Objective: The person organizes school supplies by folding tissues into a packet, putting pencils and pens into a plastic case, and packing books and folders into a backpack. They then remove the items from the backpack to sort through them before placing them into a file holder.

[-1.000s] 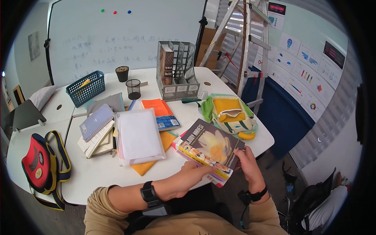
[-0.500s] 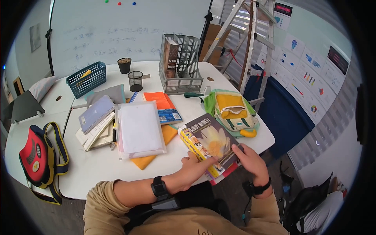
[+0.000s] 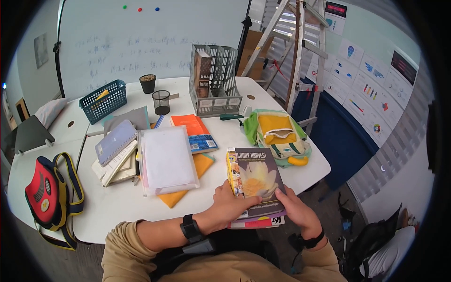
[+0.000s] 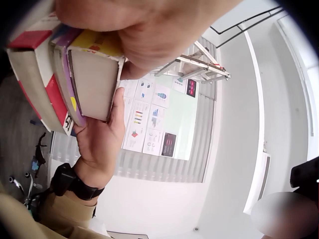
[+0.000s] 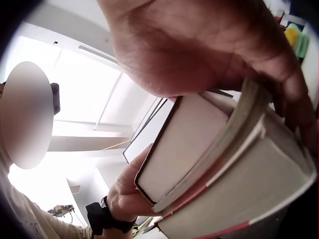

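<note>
A stack of books is gripped from both sides, just off the table's front edge. On top lies a thick book [image 3: 256, 176] with a flower on its dark cover and a yellow spine. Under it come a thinner purple-edged book [image 4: 64, 74] and a thick red-and-white book [image 4: 37, 82]. My left hand [image 3: 227, 205] holds the spine side, its thumb over the top cover. On the opposite side my right hand [image 3: 300, 212] grips the page edges, thumb on the cover's lower right. The fingers beneath the stack are hidden in the head view.
A green and yellow bag [image 3: 277, 136] lies right of a grey file rack [image 3: 216, 107] holding one book. Left are a clear plastic folder [image 3: 169, 162], an orange-and-blue book [image 3: 195, 134], notebooks [image 3: 115, 143], a basket [image 3: 103, 104] and a red bag [image 3: 47, 195].
The book stack has turned from slanted to nearly upright in the head view, and its books sit more evenly together. Both hands have kept hold of it throughout.
</note>
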Available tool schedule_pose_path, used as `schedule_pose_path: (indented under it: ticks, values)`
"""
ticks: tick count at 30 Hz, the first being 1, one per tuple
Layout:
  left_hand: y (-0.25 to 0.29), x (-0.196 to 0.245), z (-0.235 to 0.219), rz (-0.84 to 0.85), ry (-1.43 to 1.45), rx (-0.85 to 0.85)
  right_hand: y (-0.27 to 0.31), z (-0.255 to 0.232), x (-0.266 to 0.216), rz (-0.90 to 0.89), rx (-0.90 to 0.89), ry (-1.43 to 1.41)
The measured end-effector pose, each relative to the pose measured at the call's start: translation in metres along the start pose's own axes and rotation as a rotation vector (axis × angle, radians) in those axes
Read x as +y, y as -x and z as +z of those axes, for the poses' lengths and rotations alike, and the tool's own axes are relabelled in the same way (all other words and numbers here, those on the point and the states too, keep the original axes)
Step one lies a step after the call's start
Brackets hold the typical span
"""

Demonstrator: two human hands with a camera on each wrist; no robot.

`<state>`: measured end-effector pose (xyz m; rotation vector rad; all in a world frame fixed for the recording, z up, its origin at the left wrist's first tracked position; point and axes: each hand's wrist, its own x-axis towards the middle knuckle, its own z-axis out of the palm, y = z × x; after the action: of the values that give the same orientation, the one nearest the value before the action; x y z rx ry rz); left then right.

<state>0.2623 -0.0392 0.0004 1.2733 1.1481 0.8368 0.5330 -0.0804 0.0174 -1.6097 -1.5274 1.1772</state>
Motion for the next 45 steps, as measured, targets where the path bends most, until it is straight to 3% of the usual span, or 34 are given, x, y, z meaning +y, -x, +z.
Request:
schedule_pose_path:
  ticks: [2, 4, 7, 10, 12, 14, 15, 18, 19, 26, 29, 32, 34, 36, 38, 41, 44, 45]
  values:
    - [0.004, 0.007, -0.006, 0.065, -0.013, 0.020, 0.009, 0.009, -0.019, -0.046, 0.064, 0.012]
    - [0.008, 0.022, -0.016, 0.246, -0.109, 0.077, 0.021, 0.017, -0.051, -0.099, 0.123, 0.032]
    - [0.012, 0.048, -0.039, 0.629, -0.388, 0.167, 0.001, 0.027, -0.040, -0.396, 0.242, -0.142]
    - [0.000, 0.060, -0.050, 0.737, -0.303, 0.163, -0.027, 0.032, -0.037, -0.697, 0.328, -0.143]
    - [-0.018, 0.044, -0.053, 0.679, -0.153, 0.037, -0.037, 0.037, -0.037, -0.756, 0.276, -0.243]
    - [-0.024, 0.042, -0.055, 0.758, -0.212, 0.056, -0.069, 0.043, -0.008, -0.854, 0.241, -0.281]
    - [-0.017, 0.047, -0.056, 0.801, -0.294, 0.096, -0.076, 0.048, 0.005, -0.796, 0.203, -0.349]
    - [-0.027, 0.019, -0.056, 0.807, -0.324, 0.107, -0.089, 0.040, 0.037, -0.693, 0.047, -0.070]
    - [-0.032, 0.012, -0.059, 0.821, -0.452, 0.126, -0.091, 0.040, 0.046, -0.674, 0.082, -0.013]
    - [-0.048, -0.008, -0.054, 0.676, 0.053, -0.125, -0.080, 0.050, 0.037, -0.629, 0.053, -0.109]
    - [-0.051, -0.011, -0.053, 0.652, 0.056, -0.129, -0.083, 0.052, 0.041, -0.578, -0.002, -0.269]
    - [-0.050, -0.012, -0.052, 0.662, 0.002, -0.081, -0.085, 0.043, 0.046, -0.617, -0.034, -0.052]
    - [-0.050, -0.008, -0.054, 0.667, -0.074, -0.067, -0.074, 0.039, 0.035, -0.679, 0.040, 0.152]
    - [-0.050, -0.005, -0.057, 0.676, -0.138, -0.060, -0.071, 0.038, 0.030, -0.748, 0.032, -0.017]
    - [-0.048, -0.004, -0.059, 0.686, -0.188, -0.061, -0.075, 0.043, 0.033, -0.799, -0.066, -0.563]
    - [-0.050, -0.009, -0.058, 0.707, -0.144, -0.053, -0.080, 0.044, 0.038, -0.666, 0.082, -0.614]
    - [-0.054, -0.012, -0.057, 0.673, -0.082, -0.069, -0.078, 0.039, 0.043, -0.678, 0.142, 0.033]
    - [-0.054, -0.012, -0.057, 0.666, -0.073, -0.074, -0.076, 0.041, 0.044, -0.674, 0.138, -0.001]
